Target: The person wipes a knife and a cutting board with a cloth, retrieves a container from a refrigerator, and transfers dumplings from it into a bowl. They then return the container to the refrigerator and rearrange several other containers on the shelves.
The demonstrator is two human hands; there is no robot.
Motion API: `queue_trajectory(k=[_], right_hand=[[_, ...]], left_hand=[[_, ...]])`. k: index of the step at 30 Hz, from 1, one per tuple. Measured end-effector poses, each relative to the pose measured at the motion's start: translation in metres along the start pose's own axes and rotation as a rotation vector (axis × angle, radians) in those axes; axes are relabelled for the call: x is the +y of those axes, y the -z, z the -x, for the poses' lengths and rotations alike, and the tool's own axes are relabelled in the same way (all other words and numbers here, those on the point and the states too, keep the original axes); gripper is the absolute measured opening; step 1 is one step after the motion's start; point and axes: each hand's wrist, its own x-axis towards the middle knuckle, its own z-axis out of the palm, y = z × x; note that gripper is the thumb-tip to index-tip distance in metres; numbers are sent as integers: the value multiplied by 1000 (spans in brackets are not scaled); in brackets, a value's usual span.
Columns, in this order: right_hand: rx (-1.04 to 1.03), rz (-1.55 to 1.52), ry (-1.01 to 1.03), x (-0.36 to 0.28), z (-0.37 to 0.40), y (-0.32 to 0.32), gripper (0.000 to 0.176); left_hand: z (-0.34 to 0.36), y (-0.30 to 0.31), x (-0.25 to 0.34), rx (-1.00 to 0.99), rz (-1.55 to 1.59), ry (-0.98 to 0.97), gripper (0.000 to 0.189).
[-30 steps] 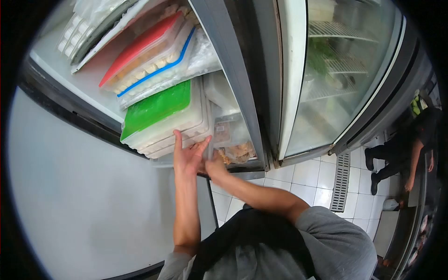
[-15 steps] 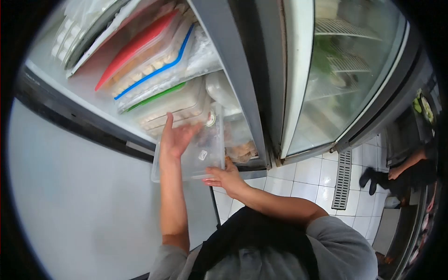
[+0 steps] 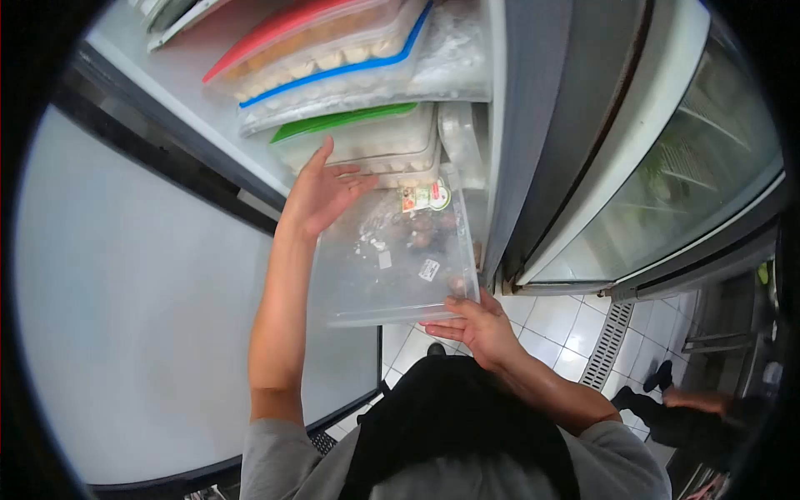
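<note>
A clear, flat plastic container [image 3: 358, 279] juts out from the lower part of the chest freezer, with stickers and frost-like white bits on its top and dark round pieces faintly showing through. My right hand [image 3: 483, 329] grips its near right corner, thumb on top and fingers at the lower edge. My left hand [image 3: 325, 196] is open over the container's far left side, thumb raised and fingers stretched toward the stack behind. That stack has a green-lidded container [image 3: 350, 123] with pale round pieces showing in the boxes under it.
Higher in the freezer lie a blue-rimmed container [image 3: 333, 73], a red-lidded container [image 3: 292, 33] and a frosty plastic bag [image 3: 454, 54]. The freezer door [image 3: 167, 308] stands wide at left. A glass-door fridge [image 3: 650, 192] is at right. Another person's dark-clothed leg [image 3: 667, 421] shows lower right.
The clear container has come further out of the freezer toward me, with my right hand on its corner. My view has shifted, and the left hand stays open above it.
</note>
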Motion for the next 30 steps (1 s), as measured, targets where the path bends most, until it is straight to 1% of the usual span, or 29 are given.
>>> queue_trajectory(k=[1,2,3,4,6,7,8,9,10,11,13,15,16,17,18,19,20,21,22,23,24,25,26,27,28,29,30], right_hand=[[12,37,-11,-1,1,-1,54],[4,43,-30,-2,12,-1,54],[-38,35,-85,-3,26,1,56],[-66,16,-149,0,38,5,58],[-61,42,-208,-3,45,18,58],[-70,66,-230,-5,43,19,59],[-64,109,-218,-3,40,21,64],[-67,113,-222,-2,43,26,64],[-85,144,-220,-4,42,31,64],[-92,171,-215,-3,42,39,65],[-82,178,-208,-7,44,45,67],[-77,185,-204,-7,43,54,68],[-114,221,-203,-7,43,62,71],[-150,258,-203,-8,42,70,73],[-142,265,-194,-8,39,81,73],[-154,412,-109,-9,36,89,75],[-169,562,-23,-10,34,95,76],[-172,574,-10,-15,36,93,76],[-190,506,-18,-19,38,93,75],[-212,442,-25,-19,40,95,74],[-224,464,-15,-16,43,94,74],[-248,367,2,-10,41,96,71],[-275,270,13,-3,38,98,67],[-294,291,9,1,34,99,67],[-327,294,37,2,33,97,66],[-353,302,83,9,32,98,64],[-321,303,113,17,31,98,63]], left_hand=[[-6,7,-1,17,8,3,106],[-11,14,-1,14,98,55,109],[-13,18,0,11,192,100,113],[-14,21,-3,37,204,108,113],[-18,11,-13,143,24,93,111],[-25,17,-13,144,42,119,111],[-28,23,-8,99,52,139,111],[-23,26,-3,50,52,127,110],[-18,27,-3,99,-68,114,97],[-12,36,-7,89,-66,117,97],[3,63,-11,23,-435,30,80],[28,91,-42,172,-461,-149,66],[39,110,-62,194,-470,-248,66],[52,124,-79,217,-475,-347,66],[70,129,-94,231,-414,-410,66],[87,129,-103,247,-354,-474,66],[105,124,-111,303,-385,-539,69],[125,113,-113,360,-416,-609,73],[143,104,-123,358,-401,-624,73],[159,98,-135,359,-411,-603,79],[174,94,-145,362,-424,-588,85],[180,98,-161,365,-409,-616,85],[186,103,-177,258,-339,-619,91],[194,104,-190,159,-273,-617,97],[205,98,-197,184,-267,-635,97],[208,95,-207,162,-231,-647,100],[214,96,-218,132,-195,-657,103]])
